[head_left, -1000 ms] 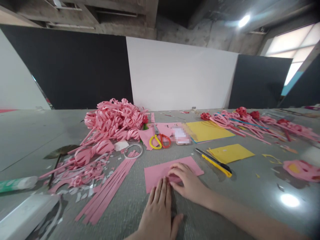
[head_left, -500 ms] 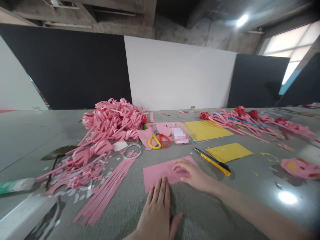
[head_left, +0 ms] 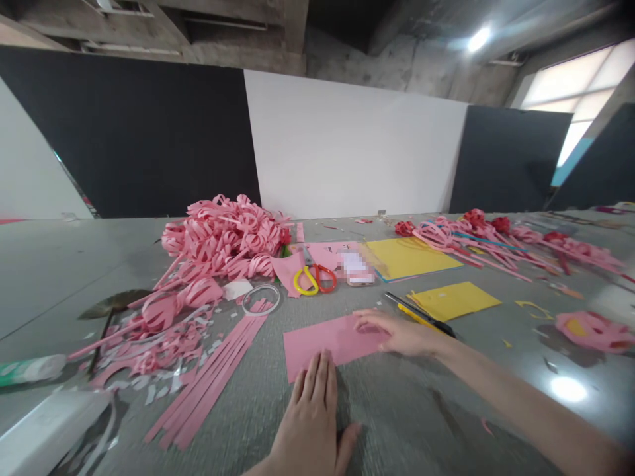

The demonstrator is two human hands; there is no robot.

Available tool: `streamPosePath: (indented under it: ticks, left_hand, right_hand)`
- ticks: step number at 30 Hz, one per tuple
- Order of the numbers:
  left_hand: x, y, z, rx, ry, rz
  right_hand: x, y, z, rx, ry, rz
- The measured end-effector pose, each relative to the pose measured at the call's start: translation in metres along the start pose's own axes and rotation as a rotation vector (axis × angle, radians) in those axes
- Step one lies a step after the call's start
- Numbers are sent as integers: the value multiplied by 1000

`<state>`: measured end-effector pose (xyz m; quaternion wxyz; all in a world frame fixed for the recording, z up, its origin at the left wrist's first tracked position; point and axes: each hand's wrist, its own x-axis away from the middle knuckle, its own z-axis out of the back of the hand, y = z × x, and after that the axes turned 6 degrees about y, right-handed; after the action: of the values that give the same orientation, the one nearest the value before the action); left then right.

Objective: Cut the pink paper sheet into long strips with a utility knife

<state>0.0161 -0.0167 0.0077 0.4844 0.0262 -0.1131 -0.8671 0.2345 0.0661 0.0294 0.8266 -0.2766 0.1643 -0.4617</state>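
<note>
A pink paper sheet point(head_left: 322, 340) lies flat on the grey table. My left hand point(head_left: 312, 410) is open, its fingertips pressed on the sheet's near edge and its thumb spread out. Over the sheet's right end rests my right hand point(head_left: 401, 330), its fingers apart and slightly bent, touching the paper. Just beyond the right hand, a yellow and black utility knife point(head_left: 421, 316) is partly hidden by it. Scissors with yellow and red handles point(head_left: 316, 277) lie past the sheet. Pink strips point(head_left: 213, 377) sit to its left, beside a roll of clear tape point(head_left: 261, 301).
A heap of curled pink paper point(head_left: 225, 238) stands at the back left. Yellow sheets point(head_left: 411, 258), a phone point(head_left: 358, 268) and a folded yellow piece point(head_left: 456, 301) lie beyond my hands. Paper flowers point(head_left: 476, 231) lie back right, a white box point(head_left: 54, 430) at near left.
My right hand has slid to the right along the sheet, covering its right end and part of the knife. My left hand has stayed in place.
</note>
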Motion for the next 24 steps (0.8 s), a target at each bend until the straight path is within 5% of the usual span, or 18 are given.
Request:
streamPosePath:
  ticks: [10,24]
  left_hand:
    - [-1,0,-2,-23,33,-15]
    - [0,-2,-3,-32,61,-28]
  right_hand:
    - [0,26,18,-230,-243,-13]
    - [4,27,32,-152,-287,60]
